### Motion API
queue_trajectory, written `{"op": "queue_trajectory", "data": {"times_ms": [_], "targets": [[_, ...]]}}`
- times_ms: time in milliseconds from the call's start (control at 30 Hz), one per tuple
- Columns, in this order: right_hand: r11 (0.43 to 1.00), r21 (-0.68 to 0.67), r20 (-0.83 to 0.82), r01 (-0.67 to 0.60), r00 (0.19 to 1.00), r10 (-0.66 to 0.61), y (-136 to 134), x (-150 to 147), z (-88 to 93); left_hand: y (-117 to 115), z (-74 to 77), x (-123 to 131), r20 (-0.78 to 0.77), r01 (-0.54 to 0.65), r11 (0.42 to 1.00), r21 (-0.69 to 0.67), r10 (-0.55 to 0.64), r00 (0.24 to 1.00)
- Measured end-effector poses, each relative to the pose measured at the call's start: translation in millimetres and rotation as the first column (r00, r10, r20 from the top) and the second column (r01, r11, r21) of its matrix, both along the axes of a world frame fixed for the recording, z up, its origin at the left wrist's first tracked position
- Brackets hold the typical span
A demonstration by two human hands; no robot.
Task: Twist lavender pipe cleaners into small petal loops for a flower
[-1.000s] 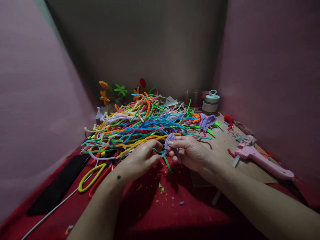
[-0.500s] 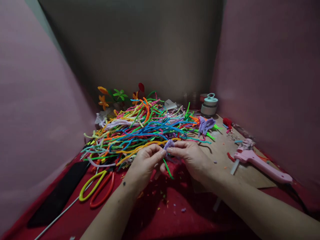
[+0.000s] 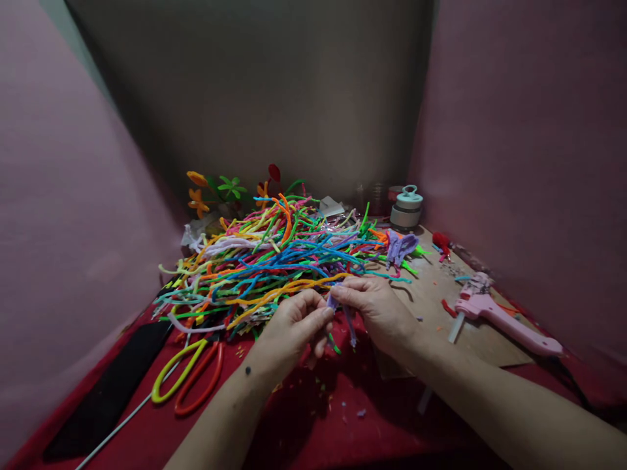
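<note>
Between my two hands is a bent purple pipe cleaner (image 3: 333, 300), one end of it hanging down below the fingers. My left hand (image 3: 301, 323) pinches it from the left with thumb and forefinger. From the right, my right hand (image 3: 367, 300) pinches the upper part, its fingertips nearly meeting the left ones. The tip of a green pipe cleaner (image 3: 334, 346) shows under the left fingers; whether that hand holds it is hidden. Just beyond the hands lies a big heap of many-coloured pipe cleaners (image 3: 289, 258). A shaped purple pipe-cleaner piece (image 3: 400, 246) rests at its right end.
Scissors with yellow and red handles (image 3: 198, 385) lie at left by a black strip (image 3: 108, 391) and a thin white rod (image 3: 117, 427). A pink glue gun (image 3: 504, 320) sits on the brown board (image 3: 431, 307) at right. Behind stand a teal-lidded jar (image 3: 406, 205) and pipe-cleaner flowers (image 3: 198, 202).
The purple loop above my fingertips has turned lower, and a purple end now hangs below my right fingers. Less of the green tip shows. The whole view has shifted slightly.
</note>
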State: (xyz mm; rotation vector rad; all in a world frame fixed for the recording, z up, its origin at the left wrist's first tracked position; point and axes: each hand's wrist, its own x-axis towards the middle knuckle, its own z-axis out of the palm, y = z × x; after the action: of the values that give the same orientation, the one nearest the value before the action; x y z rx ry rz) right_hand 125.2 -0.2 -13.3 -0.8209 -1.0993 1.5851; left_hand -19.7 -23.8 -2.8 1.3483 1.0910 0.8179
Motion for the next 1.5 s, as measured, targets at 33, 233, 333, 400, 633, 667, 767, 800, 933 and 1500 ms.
{"op": "queue_trajectory", "data": {"times_ms": [33,233,333,400,633,667,767,800,933,1500], "targets": [[1.000,0.001,0.026,0.002,1.000,-0.002,0.3,0.3,0.0,0.4,0.3,-1.0,-0.009,0.009,1.000,-0.020,-0.010,1.000],[0.999,0.044,0.075,-0.020,0.997,0.016,3.0,2.1,-3.3,3.5,1.6,-7.2,0.115,0.069,0.990,-0.124,-0.054,0.992],[0.996,0.064,0.096,-0.067,0.994,0.060,4.6,3.2,-3.0,5.2,1.5,-8.4,0.115,-0.002,0.996,-0.086,0.012,0.993],[0.992,0.062,0.120,-0.112,0.987,0.104,5.1,3.8,-1.2,6.6,1.0,-9.0,0.097,-0.101,0.995,-0.028,0.103,0.990],[0.968,-0.010,0.199,-0.251,0.948,0.248,4.1,5.6,0.3,8.7,1.0,-11.9,0.128,-0.175,0.982,0.063,0.166,0.978],[0.963,-0.007,0.168,-0.271,0.949,0.268,4.2,6.0,-0.7,8.7,1.4,-12.2,0.137,-0.178,0.982,0.061,0.168,0.976],[0.932,-0.059,0.026,-0.357,0.933,0.359,5.0,6.7,-3.5,9.0,2.2,-13.3,0.135,-0.195,0.979,0.061,0.186,0.973],[0.926,-0.072,-0.028,-0.372,0.928,0.371,5.2,6.5,-3.9,9.2,2.4,-13.6,0.126,-0.201,0.977,0.065,0.192,0.973],[0.955,-0.034,-0.156,-0.295,0.945,0.286,4.5,3.9,-2.8,8.4,3.5,-12.2,0.085,-0.229,0.969,0.089,0.221,0.971],[0.981,0.190,0.093,0.037,0.994,-0.056,0.7,-0.2,-2.4,1.3,8.5,0.4,0.047,-0.210,0.974,0.089,0.206,0.977]]}}
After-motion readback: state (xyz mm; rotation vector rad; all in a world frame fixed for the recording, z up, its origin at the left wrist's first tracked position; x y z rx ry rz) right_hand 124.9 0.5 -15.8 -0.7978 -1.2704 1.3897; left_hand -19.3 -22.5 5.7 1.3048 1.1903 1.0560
